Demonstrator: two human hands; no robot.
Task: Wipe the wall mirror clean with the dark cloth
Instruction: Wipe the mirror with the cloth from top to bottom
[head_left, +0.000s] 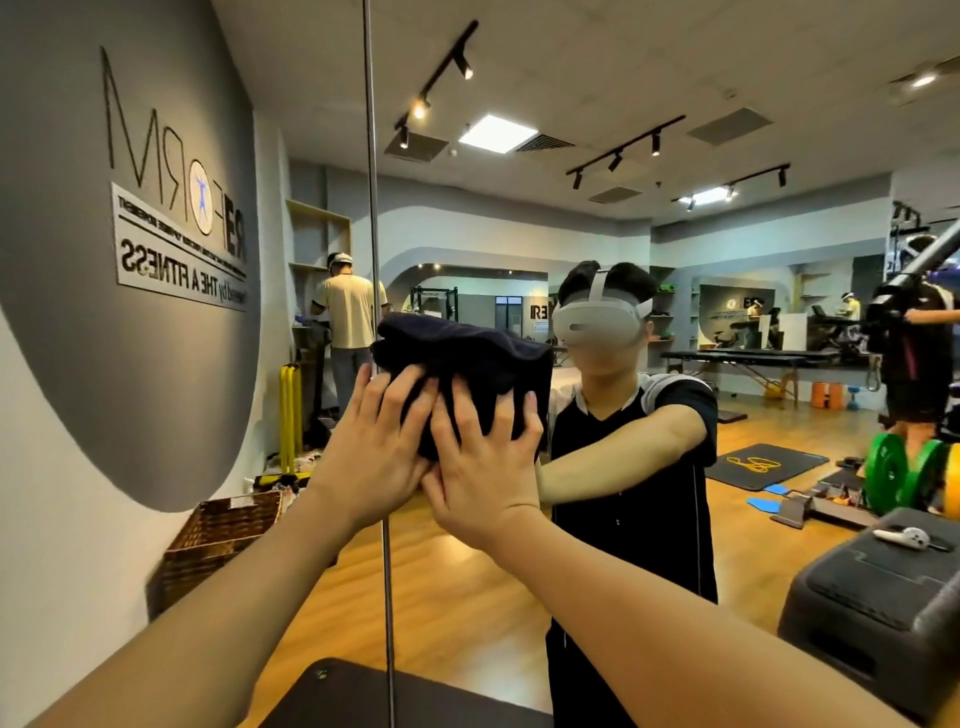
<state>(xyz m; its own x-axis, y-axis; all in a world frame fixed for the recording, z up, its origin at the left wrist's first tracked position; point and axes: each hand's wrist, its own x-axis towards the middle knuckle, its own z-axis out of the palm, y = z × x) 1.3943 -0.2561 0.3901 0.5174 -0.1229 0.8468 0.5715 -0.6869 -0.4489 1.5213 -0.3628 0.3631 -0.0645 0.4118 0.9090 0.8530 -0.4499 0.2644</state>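
Nearest the camera, the person's two bare forearms reached forward and up to the wall mirror, a broad pane with a vertical seam running down just left of the hands. The dark cloth, bunched with its long axis roughly level, lay flat against the glass right of that seam, at head height. The left hand and right hand, fingers spread, pressed its lower edge side by side, touching, neither clearly nearer; most unwiped glass probably lay to the right.
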